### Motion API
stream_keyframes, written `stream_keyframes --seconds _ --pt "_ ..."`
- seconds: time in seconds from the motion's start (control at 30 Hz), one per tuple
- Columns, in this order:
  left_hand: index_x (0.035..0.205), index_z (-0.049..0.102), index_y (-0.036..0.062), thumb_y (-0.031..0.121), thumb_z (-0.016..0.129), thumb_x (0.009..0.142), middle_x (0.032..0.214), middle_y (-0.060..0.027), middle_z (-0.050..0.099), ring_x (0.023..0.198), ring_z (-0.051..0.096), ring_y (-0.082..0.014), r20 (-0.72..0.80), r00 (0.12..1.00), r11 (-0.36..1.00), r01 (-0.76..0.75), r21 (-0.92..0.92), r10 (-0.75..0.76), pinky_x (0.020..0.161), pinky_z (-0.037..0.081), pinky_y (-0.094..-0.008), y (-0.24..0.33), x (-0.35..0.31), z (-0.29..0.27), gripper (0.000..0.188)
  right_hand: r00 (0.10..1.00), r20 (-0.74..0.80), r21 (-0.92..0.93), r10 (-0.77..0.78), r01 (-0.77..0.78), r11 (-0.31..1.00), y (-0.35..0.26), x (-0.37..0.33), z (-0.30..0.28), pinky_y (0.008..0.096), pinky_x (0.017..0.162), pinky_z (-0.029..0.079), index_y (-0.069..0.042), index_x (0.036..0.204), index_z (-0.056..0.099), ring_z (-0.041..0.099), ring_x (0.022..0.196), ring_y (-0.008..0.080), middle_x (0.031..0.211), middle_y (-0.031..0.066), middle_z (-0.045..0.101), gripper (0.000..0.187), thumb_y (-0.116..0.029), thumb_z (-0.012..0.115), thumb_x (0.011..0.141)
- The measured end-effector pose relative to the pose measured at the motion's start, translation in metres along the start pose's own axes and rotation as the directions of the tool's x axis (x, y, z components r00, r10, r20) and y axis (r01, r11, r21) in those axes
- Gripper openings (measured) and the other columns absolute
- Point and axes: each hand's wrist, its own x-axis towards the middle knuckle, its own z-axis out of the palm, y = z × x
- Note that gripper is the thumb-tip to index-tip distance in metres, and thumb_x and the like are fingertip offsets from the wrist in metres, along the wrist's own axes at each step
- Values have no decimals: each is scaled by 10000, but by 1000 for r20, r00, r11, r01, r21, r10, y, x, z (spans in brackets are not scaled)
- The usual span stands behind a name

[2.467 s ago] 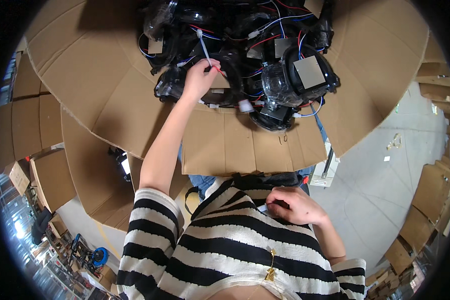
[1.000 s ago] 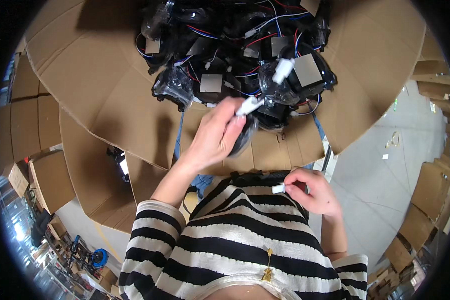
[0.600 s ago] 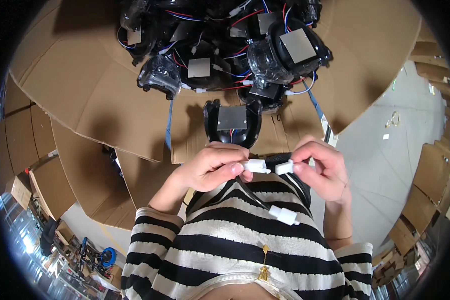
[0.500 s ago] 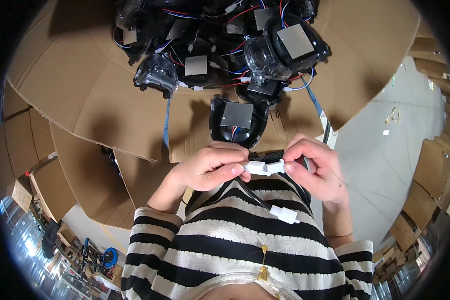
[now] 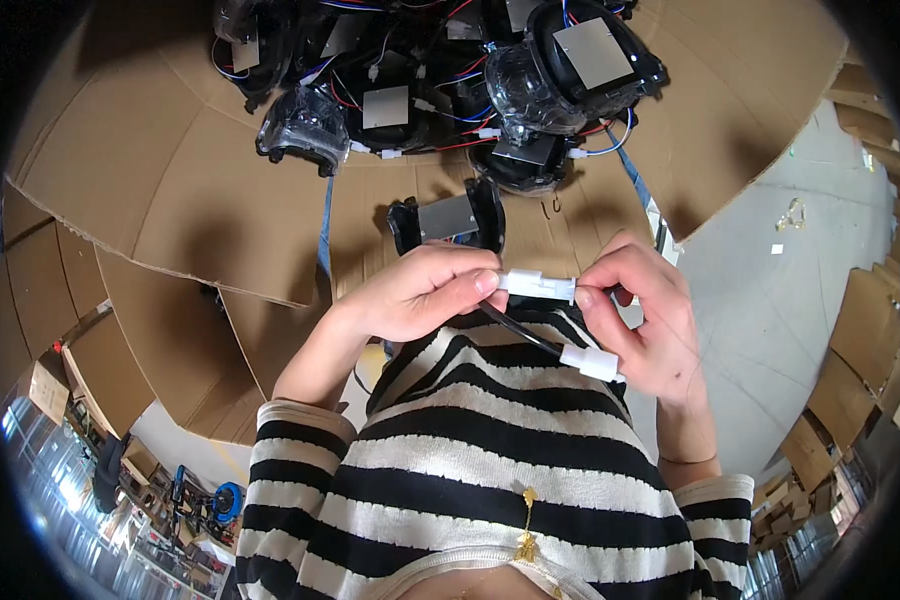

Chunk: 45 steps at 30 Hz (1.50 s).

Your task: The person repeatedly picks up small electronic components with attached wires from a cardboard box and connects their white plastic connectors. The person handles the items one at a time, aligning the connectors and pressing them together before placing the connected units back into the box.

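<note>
In front of my striped top, a white plug connector (image 5: 538, 285) lies sideways between my hands, its two halves in one straight line. My left hand (image 5: 432, 292) is closed on its left end with thumb and fingers. At the other end, my right hand (image 5: 638, 310) pinches at the connector's rim; any wire there is hidden. From under my left hand runs a black cable (image 5: 515, 329), ending in another white connector (image 5: 592, 362) that hangs loose below. Just beyond my left hand sits a black plastic housing (image 5: 447, 216) with a square grey metal plate, partly covered by the hand.
Several more black housings (image 5: 385, 107) with metal plates, clear wrap and coloured wires are heaped at the far side on cardboard (image 5: 170, 150). Cardboard flaps spread left and right. Grey floor (image 5: 770, 290) shows on the right, with flat boxes (image 5: 860, 330) along its edge.
The two connector halves, at an angle before, now line up straight. Both hands have moved slightly away from me, the loose connector swung right, and the near housing shifted left and tilted.
</note>
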Motion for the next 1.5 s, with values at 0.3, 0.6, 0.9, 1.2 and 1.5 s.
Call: stream_keyframes --seconds 0.3,0.6,0.9,1.2,1.5 --pt "810 531 7 228 362 901 608 6 459 555 387 -62 5 995 983 97 -155 -97 510 333 -206 3 8 -7 292 998 -69 -23 7 -9 1000 7 9 5 300 487 371 -4 696 485 483 568 228 641 92 465 90 49 550 663" --pt "794 523 -3 195 390 889 588 -54 453 540 415 -119 14 999 997 -34 63 33 502 337 -247 -1 15 -9 256 998 69 5 -10 10 1000 12 5 -3 309 494 373 -11 704 481 489 580 233 632 90 470 125 41 566 628" --pt "846 526 -9 169 399 886 625 -38 475 550 412 -93 96 995 998 -32 -45 36 502 339 -246 -1 17 -12 222 997 78 87 29 -35 996 16 2 6 308 496 366 -6 709 484 480 539 232 612 91 468 73 -1 546 670" --pt "887 557 -19 115 508 819 789 -24 551 711 479 -74 -109 993 962 18 -272 -49 629 380 -190 0 6 -12 158 999 49 97 4 -9 995 18 -6 -29 286 478 345 24 703 508 444 528 197 614 87 471 41 -7 505 729" --pt "813 575 -25 94 565 745 742 -26 495 683 418 -100 -135 991 949 -50 -311 8 605 321 -222 -8 1 -11 137 987 132 264 -95 58 963 13 -22 -27 274 436 323 15 699 528 424 489 180 613 76 476 15 7 539 693"
